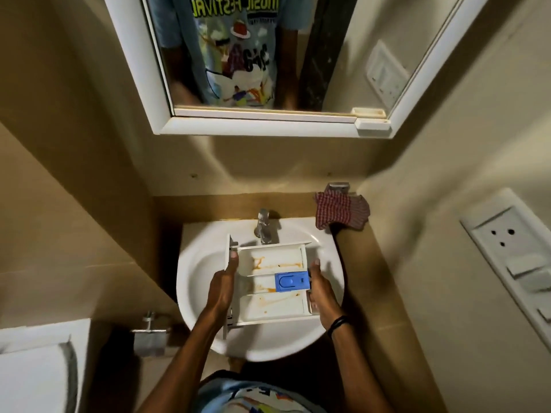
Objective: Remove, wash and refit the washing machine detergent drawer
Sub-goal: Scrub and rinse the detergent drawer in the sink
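The white detergent drawer (269, 305) is held level over the white wash basin (193, 281), its front panel to the left. Orange-brown stains streak its three compartments, and a blue insert (291, 282) sits in the middle one toward the right. My left hand (222, 287) grips the drawer's left end by the front panel. My right hand (322, 293) grips the right end; a dark band circles that wrist. The chrome tap (264, 226) stands just behind the drawer, and no water shows.
A red checked cloth (341, 211) hangs at the basin's back right corner. A white-framed mirror (268, 84) is on the wall above. A socket and switch panel (512, 257) is on the right wall. A metal paper holder (150, 335) and a white toilet tank (38, 368) are lower left.
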